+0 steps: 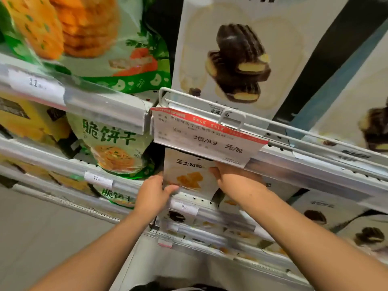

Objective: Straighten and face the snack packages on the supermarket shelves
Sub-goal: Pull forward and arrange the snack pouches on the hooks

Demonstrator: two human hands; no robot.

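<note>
Both hands hold one white snack package (189, 175) printed with orange pieces, standing on the shelf (195, 199) just under a red-edged sale tag (206, 135); the left hand (154, 193) grips its left edge, thumb over the front, fingers curled behind; the right hand (235, 179) grips the right edge, fingers wrapped round it, partly hidden by the tag; the package stands upright, face forward. To the left, three green cracker bags (114, 148) show, one on each of three shelves; up right, two tall white boxes (237, 55) with dark biscuits stand behind a wire rail (210, 101); three small white price labels (35, 85) sit on the shelf edges.
</note>
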